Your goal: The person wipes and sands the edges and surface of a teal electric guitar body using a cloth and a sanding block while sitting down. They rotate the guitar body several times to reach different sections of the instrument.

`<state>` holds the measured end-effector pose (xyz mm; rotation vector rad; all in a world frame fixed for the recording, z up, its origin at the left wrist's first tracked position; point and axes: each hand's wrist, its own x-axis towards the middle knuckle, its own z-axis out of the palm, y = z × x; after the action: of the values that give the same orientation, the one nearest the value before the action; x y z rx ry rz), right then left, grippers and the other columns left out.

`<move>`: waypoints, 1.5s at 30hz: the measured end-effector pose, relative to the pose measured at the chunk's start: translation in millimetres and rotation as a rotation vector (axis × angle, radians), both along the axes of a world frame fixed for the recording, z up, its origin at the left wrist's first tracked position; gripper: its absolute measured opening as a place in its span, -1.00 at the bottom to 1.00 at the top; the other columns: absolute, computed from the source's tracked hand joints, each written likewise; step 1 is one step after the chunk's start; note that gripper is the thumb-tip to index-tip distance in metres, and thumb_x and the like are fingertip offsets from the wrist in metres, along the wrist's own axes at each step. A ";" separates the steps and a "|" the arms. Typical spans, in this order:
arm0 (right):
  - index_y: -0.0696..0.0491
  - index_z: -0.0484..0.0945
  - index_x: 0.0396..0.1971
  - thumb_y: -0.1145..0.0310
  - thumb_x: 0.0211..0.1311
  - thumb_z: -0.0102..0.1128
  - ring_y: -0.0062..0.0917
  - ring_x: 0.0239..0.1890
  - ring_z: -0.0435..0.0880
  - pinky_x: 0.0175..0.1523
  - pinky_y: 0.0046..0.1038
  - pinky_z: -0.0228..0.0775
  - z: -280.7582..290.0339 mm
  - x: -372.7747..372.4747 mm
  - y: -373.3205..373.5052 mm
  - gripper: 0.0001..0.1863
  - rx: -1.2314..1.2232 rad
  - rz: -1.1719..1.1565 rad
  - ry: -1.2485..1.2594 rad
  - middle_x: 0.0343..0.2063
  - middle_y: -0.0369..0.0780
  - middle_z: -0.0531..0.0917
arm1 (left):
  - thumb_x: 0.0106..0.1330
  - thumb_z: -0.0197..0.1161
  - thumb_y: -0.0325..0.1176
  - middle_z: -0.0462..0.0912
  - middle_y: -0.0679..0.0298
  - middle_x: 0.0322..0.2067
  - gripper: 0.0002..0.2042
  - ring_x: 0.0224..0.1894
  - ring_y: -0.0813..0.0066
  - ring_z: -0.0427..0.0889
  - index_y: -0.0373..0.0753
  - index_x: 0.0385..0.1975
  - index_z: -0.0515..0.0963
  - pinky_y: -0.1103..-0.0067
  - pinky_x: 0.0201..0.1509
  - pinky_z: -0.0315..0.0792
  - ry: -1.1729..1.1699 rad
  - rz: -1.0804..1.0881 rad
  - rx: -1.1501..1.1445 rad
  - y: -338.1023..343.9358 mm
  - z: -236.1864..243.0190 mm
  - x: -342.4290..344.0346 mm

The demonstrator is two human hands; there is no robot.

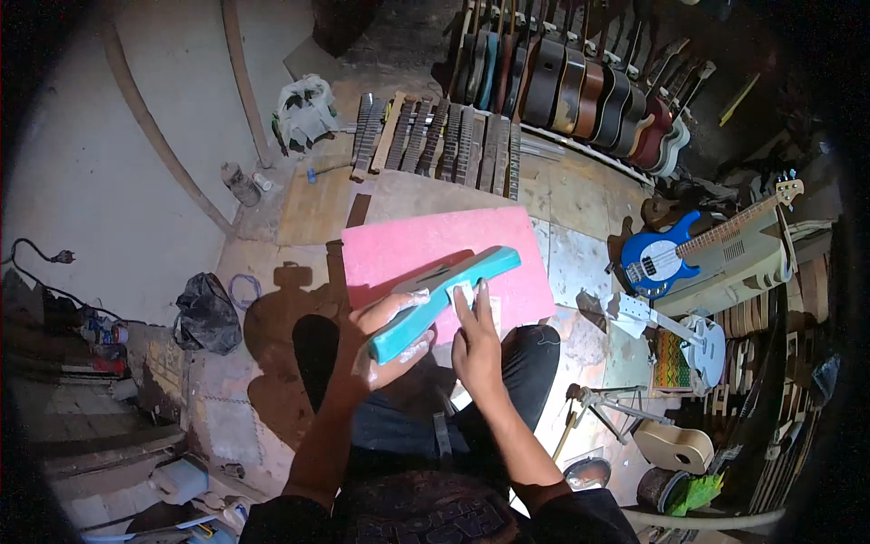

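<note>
I grip a turquoise, long flat-sided piece (417, 324), perhaps an instrument body on edge, with my left hand (381, 335); its fingers are wrapped round the lower-left end and dusted white. My right hand (476, 344) presses a small whitish pad (458, 292) against the piece's side with its fingertips. The piece is held tilted, rising to the right, over a pink board (399, 238) at my black-trousered legs (521, 372). Part of the board is hidden behind the piece and hands.
Rows of guitars (580, 82) and fretted necks (426, 136) stand ahead. A blue bass (657, 258), white guitar (702, 358), metal stand (598, 403) and unfinished body (671, 442) are at right. A black bag (207, 308), cable (36, 254), wall (109, 181) and clutter are at left.
</note>
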<state>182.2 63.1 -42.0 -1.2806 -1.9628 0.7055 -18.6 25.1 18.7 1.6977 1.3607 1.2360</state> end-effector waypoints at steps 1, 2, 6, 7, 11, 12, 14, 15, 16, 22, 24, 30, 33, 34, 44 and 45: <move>0.10 0.52 0.38 0.82 0.08 0.04 0.29 0.50 0.24 0.53 -0.10 0.24 -1.1 -0.1 2.2 -0.23 -0.002 0.001 -0.018 0.48 0.41 0.12 | 0.24 0.51 -0.49 0.84 0.16 -0.27 -0.51 -0.27 0.49 0.85 -0.26 0.19 0.56 0.53 -0.20 0.72 0.017 0.012 0.020 -0.7 0.7 -0.6; 0.10 0.51 0.39 0.82 0.08 0.03 0.28 0.51 0.23 0.54 -0.11 0.22 -2.8 3.1 10.5 -0.23 -0.020 -0.004 0.019 0.48 0.41 0.12 | 0.23 0.52 -0.49 0.84 0.16 -0.28 -0.50 -0.28 0.49 0.85 -0.25 0.19 0.56 0.53 -0.21 0.72 0.029 0.018 0.039 -0.2 0.8 0.9; 0.05 0.52 0.39 0.83 0.09 0.00 0.26 0.48 0.29 0.51 -0.15 0.28 -5.3 -0.9 26.4 -0.21 -0.006 -0.015 0.060 0.48 0.39 0.15 | 0.16 0.54 -0.48 0.84 0.18 -0.28 -0.48 -0.26 0.45 0.87 -0.24 0.16 0.58 0.54 -0.18 0.71 0.013 0.047 0.025 1.7 -2.3 2.5; 0.03 0.53 0.38 0.84 0.10 0.00 0.26 0.46 0.33 0.48 -0.14 0.32 -6.1 -3.0 12.3 -0.21 0.026 -0.011 0.028 0.48 0.38 0.16 | 0.15 0.54 -0.48 0.84 0.17 -0.28 -0.48 -0.26 0.44 0.87 -0.24 0.16 0.58 0.53 -0.17 0.71 0.009 0.050 0.015 -0.5 -5.6 1.5; 0.00 0.51 0.41 0.83 0.10 -0.03 0.24 0.47 0.32 0.45 -0.16 0.35 -4.0 -1.4 19.9 -0.19 0.045 -0.037 -0.050 0.51 0.35 0.12 | 0.14 0.53 -0.47 0.84 0.17 -0.25 -0.50 -0.22 0.39 0.88 -0.25 0.13 0.60 0.51 -0.10 0.71 -0.010 0.045 0.019 -1.4 1.0 -0.2; 0.00 0.50 0.42 0.84 0.09 -0.05 0.24 0.50 0.27 0.46 -0.18 0.31 -3.5 1.9 32.9 -0.17 0.013 -0.051 -0.058 0.51 0.37 0.09 | 0.14 0.54 -0.47 0.84 0.17 -0.24 -0.50 -0.20 0.38 0.88 -0.25 0.13 0.61 0.51 -0.09 0.71 0.029 0.052 0.018 -1.4 0.6 1.5; 0.03 0.49 0.42 0.81 0.13 0.00 0.20 0.48 0.33 0.45 -0.23 0.32 -9.7 16.9 57.2 -0.21 -0.015 -0.138 -0.094 0.52 0.32 0.12 | 0.13 0.54 -0.47 0.84 0.16 -0.21 -0.50 -0.16 0.35 0.88 -0.24 0.12 0.61 0.50 -0.06 0.71 0.110 0.062 0.027 3.5 2.3 4.2; 0.03 0.48 0.42 0.81 0.13 0.00 0.17 0.48 0.35 0.45 -0.23 0.33 -2.5 21.4 58.3 -0.22 0.015 -0.151 -0.048 0.52 0.31 0.15 | 0.13 0.55 -0.46 0.84 0.16 -0.19 -0.50 -0.15 0.34 0.88 -0.24 0.12 0.62 0.49 -0.05 0.71 0.099 0.079 0.038 3.0 3.2 1.5; 0.03 0.48 0.42 0.80 0.14 0.00 0.14 0.48 0.36 0.45 -0.24 0.33 6.1 25.6 54.6 -0.22 0.045 -0.163 -0.002 0.51 0.30 0.18 | 0.12 0.56 -0.46 0.84 0.15 -0.17 -0.50 -0.14 0.33 0.88 -0.24 0.11 0.62 0.49 -0.04 0.71 0.087 0.095 0.050 1.1 1.9 -0.6; -0.03 0.31 0.54 0.65 0.08 0.22 0.03 0.01 0.67 0.20 -0.15 0.49 21.0 45.9 24.2 -0.09 -0.134 0.100 -0.031 -0.04 0.11 0.68 | 0.13 0.59 -0.45 0.84 0.12 -0.09 -0.51 -0.08 0.33 0.86 -0.25 0.09 0.63 0.47 0.04 0.70 0.053 0.116 0.004 4.0 -0.3 -2.9; -0.06 0.22 0.58 0.65 0.06 0.23 0.05 0.01 0.66 0.19 -0.11 0.49 20.5 38.8 27.5 -0.02 -0.141 0.194 -0.112 -0.06 0.12 0.67 | 0.13 0.59 -0.44 0.83 0.12 -0.09 -0.51 -0.07 0.34 0.86 -0.23 0.10 0.63 0.46 0.04 0.69 0.046 0.114 0.000 6.1 2.2 -0.9; -0.13 0.17 0.61 0.63 0.06 0.26 0.06 0.04 0.66 0.19 -0.10 0.50 21.1 30.3 28.7 0.03 -0.218 0.289 -0.154 -0.04 0.10 0.66 | 0.15 0.59 -0.44 0.83 0.15 -0.10 -0.49 -0.07 0.41 0.85 -0.20 0.15 0.62 0.47 0.02 0.69 -0.016 0.148 -0.049 0.9 -3.1 1.2; -0.21 0.19 0.61 0.63 0.05 0.27 0.05 0.01 0.67 0.16 -0.08 0.53 32.3 29.7 31.4 0.04 -0.256 0.281 -0.224 -0.05 0.08 0.67 | 0.16 0.58 -0.43 0.83 0.16 -0.09 -0.48 -0.07 0.42 0.84 -0.20 0.16 0.62 0.48 0.01 0.69 -0.017 0.143 -0.020 2.5 -13.5 -2.5; -0.23 0.20 0.60 0.62 0.05 0.27 0.04 -0.01 0.68 0.15 -0.08 0.54 35.0 30.4 33.1 0.04 -0.267 0.259 -0.276 -0.06 0.07 0.67 | 0.16 0.58 -0.43 0.83 0.16 -0.09 -0.48 -0.06 0.42 0.84 -0.19 0.16 0.61 0.48 0.01 0.70 0.010 0.142 -0.009 3.2 -13.6 -2.4; -0.36 0.16 0.61 0.62 0.07 0.28 -0.03 -0.10 0.75 0.00 -0.04 0.63 29.0 36.6 35.1 0.07 -0.172 0.331 -0.363 -0.13 0.01 0.68 | 0.12 0.60 -0.43 0.83 0.14 -0.12 -0.48 -0.11 0.36 0.86 -0.23 0.12 0.61 0.46 -0.03 0.71 0.050 0.115 -0.051 1.2 -8.7 -4.8; -0.39 0.15 0.61 0.62 0.06 0.29 -0.03 -0.11 0.76 -0.02 -0.03 0.62 30.3 37.4 39.8 0.08 -0.156 0.299 -0.388 -0.14 0.01 0.69 | 0.12 0.61 -0.43 0.83 0.14 -0.13 -0.48 -0.12 0.35 0.86 -0.23 0.12 0.61 0.45 -0.04 0.71 0.064 0.107 -0.033 1.3 -6.1 -4.0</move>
<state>219.5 102.9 -11.7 -1.3034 -2.4933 0.8130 -22.7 26.4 12.6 1.6737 1.5194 1.2198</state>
